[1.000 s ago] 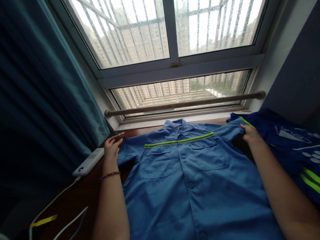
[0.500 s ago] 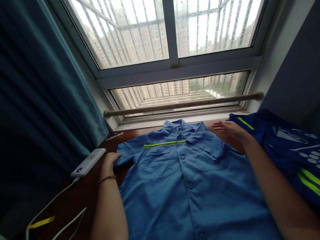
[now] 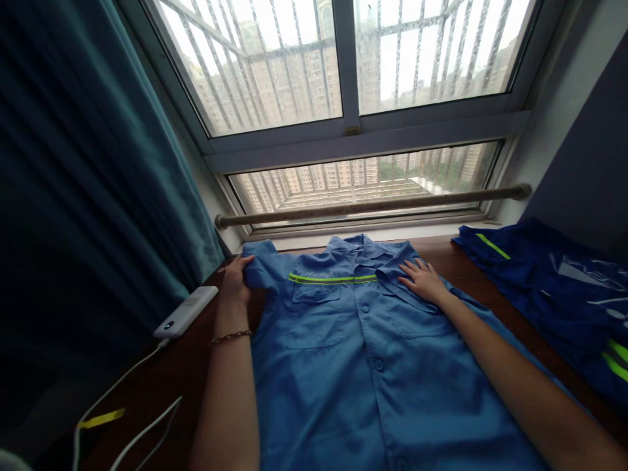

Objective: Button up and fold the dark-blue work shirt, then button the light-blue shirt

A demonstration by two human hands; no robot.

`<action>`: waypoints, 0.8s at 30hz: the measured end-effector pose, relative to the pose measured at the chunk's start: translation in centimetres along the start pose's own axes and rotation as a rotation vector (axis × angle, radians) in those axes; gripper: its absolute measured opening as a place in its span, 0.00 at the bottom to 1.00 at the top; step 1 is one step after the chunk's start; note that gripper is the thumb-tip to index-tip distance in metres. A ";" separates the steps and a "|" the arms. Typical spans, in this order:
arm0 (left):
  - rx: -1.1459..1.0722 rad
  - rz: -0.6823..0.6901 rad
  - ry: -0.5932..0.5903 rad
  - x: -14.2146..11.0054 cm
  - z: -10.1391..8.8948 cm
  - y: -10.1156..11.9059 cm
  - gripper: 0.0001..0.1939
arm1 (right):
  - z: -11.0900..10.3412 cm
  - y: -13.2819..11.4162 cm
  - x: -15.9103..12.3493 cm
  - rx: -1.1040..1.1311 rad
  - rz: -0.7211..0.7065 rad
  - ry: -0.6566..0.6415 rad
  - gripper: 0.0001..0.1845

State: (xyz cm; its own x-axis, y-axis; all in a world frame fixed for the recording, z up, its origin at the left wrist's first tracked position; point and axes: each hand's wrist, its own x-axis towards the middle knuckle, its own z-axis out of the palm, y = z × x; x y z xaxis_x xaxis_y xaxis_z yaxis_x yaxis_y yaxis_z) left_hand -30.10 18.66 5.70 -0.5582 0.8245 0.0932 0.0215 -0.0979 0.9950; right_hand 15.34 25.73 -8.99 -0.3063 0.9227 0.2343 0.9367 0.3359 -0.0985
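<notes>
A blue short-sleeved work shirt (image 3: pixel 318 366) lies front up on the dark wooden surface, collar toward the window, with a yellow-green stripe across the chest. My left hand (image 3: pixel 235 280) grips the end of the shirt's left-side sleeve (image 3: pixel 262 261), thumb and fingers closed on the cuff. The other sleeve is folded inward over the chest. On that folded sleeve my right hand (image 3: pixel 422 281) rests palm down, its fingers spread. The shirt's lower end runs out of the picture.
A white power bank (image 3: pixel 186 311) with a white cable lies left of my left arm, near a teal curtain (image 3: pixel 161 196). A darker blue garment (image 3: pixel 554 275) with bright stripes lies at the right. Behind the shirt, a rail (image 3: pixel 373 208) crosses the window.
My left hand has moved up toward the window, bringing the sleeve with it. My right hand has moved left from beside the shirt and come down on the folded sleeve. The view has shifted slightly.
</notes>
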 end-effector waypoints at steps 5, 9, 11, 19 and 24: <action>0.153 -0.038 -0.645 -3.3 5.0 -0.8 0.14 | -0.2 -0.1 -0.1 0.024 -0.054 0.014 0.29; 0.465 0.217 -0.691 -3.1 7.5 -3.9 0.19 | -0.2 -0.2 -0.1 0.035 -0.057 0.031 0.29; 0.638 0.304 -0.674 -2.6 8.0 -6.2 0.21 | -0.2 -0.2 -0.1 0.039 -0.059 0.035 0.28; 1.224 0.312 -0.308 -1.8 6.4 -12.5 0.29 | -0.1 -0.2 -0.2 0.023 -0.066 0.038 0.29; 1.270 0.409 -0.181 -2.1 6.3 -11.8 0.31 | -0.6 -0.6 -0.4 0.006 -0.062 0.087 0.29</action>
State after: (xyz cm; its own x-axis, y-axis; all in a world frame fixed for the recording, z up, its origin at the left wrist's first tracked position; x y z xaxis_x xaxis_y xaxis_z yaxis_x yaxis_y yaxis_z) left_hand -23.93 21.62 -5.99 -0.2121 0.9317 0.2947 0.9619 0.1458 0.2313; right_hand 14.97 25.03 -8.42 -0.3474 0.8805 0.3227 0.9153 0.3931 -0.0873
